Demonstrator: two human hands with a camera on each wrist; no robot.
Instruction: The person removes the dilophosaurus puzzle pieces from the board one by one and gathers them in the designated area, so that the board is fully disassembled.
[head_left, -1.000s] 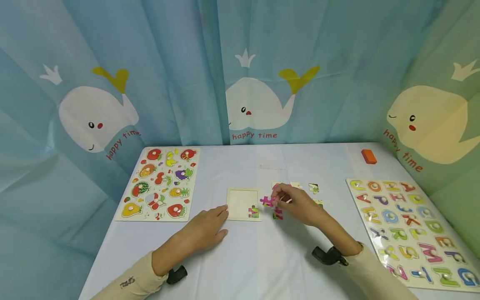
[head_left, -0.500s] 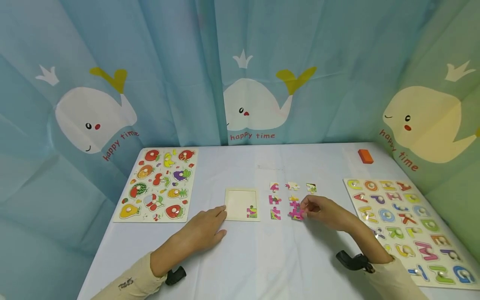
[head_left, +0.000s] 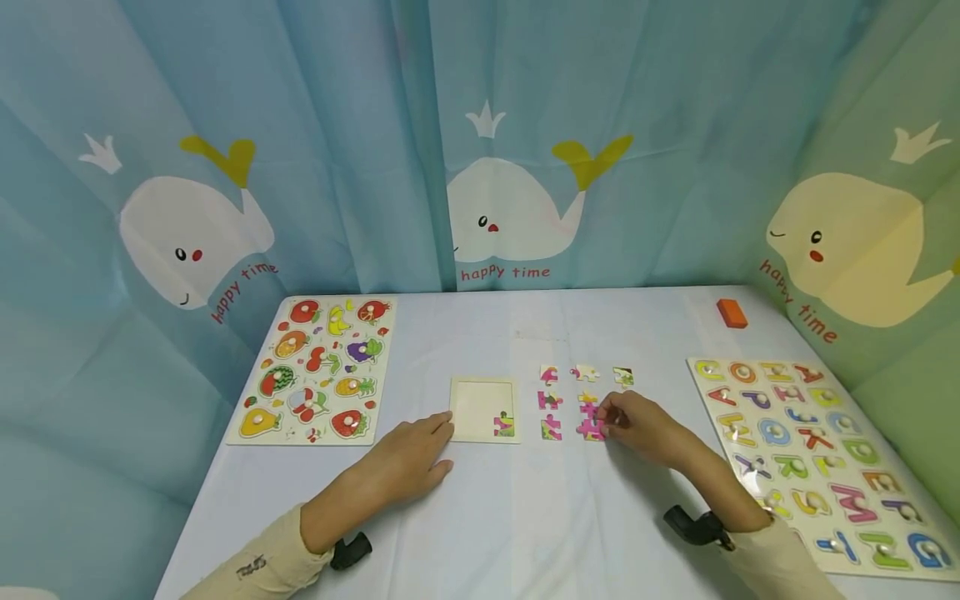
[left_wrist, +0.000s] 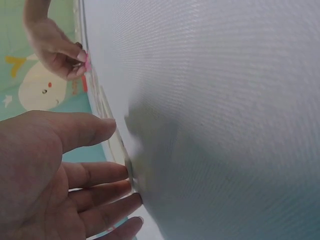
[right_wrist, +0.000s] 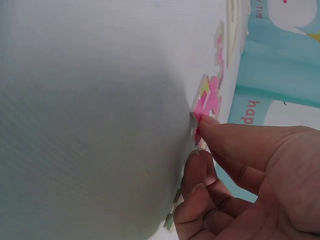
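Note:
My left hand [head_left: 411,454] lies flat on the table, fingers extended, fingertips at the left edge of a small square wooden puzzle tray [head_left: 474,404]. One pink-and-green jigsaw piece [head_left: 503,425] sits in the tray's lower right corner. To the right of the tray, my right hand [head_left: 641,425] pinches a pink jigsaw piece [head_left: 588,430] between thumb and fingertips, low at the table. In the right wrist view, the thumb covers part of that pink piece [right_wrist: 201,106]. Its upper side overlaps another pink-and-yellow piece [head_left: 587,399].
Several loose pieces lie in rows, among them a pink one [head_left: 551,427] and a green one [head_left: 623,376]. A fruit peg board [head_left: 382,367] stands left, a letter peg board [head_left: 813,421] right, and an orange block [head_left: 732,313] back right. Whale-print curtains [head_left: 337,192] enclose the table.
My right hand has carried the pink jigsaw piece rightward, from beside the tray to the middle column of loose pieces, and lowered it there. My left hand stays at the tray.

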